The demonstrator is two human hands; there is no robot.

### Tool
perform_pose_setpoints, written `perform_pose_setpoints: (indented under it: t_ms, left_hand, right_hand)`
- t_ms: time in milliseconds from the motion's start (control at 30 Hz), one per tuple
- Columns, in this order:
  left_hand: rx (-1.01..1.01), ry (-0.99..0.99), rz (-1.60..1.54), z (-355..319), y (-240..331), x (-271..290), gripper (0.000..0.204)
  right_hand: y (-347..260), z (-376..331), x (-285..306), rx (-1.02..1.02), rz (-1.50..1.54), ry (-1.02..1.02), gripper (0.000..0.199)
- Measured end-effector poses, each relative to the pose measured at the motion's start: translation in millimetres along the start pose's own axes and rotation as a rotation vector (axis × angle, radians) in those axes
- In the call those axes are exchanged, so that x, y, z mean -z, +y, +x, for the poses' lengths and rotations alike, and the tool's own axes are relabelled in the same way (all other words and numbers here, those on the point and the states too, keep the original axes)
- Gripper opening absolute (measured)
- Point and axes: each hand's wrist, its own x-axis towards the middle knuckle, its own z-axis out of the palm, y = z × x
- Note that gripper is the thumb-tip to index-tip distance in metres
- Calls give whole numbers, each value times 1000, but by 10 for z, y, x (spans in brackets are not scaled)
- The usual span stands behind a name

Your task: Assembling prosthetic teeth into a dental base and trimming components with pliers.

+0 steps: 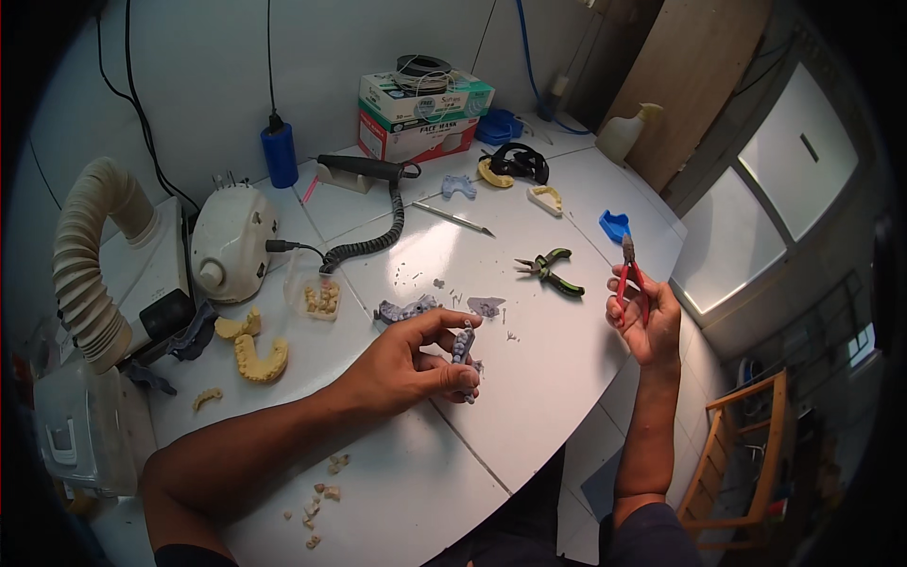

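Observation:
Between the thumb and fingers of my left hand [416,359] is a small grey dental model piece [462,346] with a row of teeth, held above the table. My right hand [647,317] grips red-handled pliers [631,269], their jaws pointing up and away, well apart from the piece. Just beyond my left hand lies a larger grey dental model [406,307]. Grey scraps and a flat grey offcut [486,306] are scattered beside it. Green-and-black pliers [548,272] lie with open jaws between my hands.
A blue tray [614,225] sits beyond the red pliers. A handpiece [359,168] with coiled cord leads to a white control unit [234,241]. Yellow dental casts [257,359] and a clear box of teeth [319,299] stand left. A ribbed suction hose [90,255] arches at far left.

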Motion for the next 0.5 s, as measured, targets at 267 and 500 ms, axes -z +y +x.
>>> perform_pose_setpoints:
  t_ms: [267, 500]
  left_hand:
    - [99, -3, 33, 6, 84, -31, 57]
    - [153, -11, 62, 11, 92, -29, 53]
  right_hand:
    - [316, -595, -467, 126, 122, -213, 33]
    - [546, -740, -757, 410, -667, -5, 15]
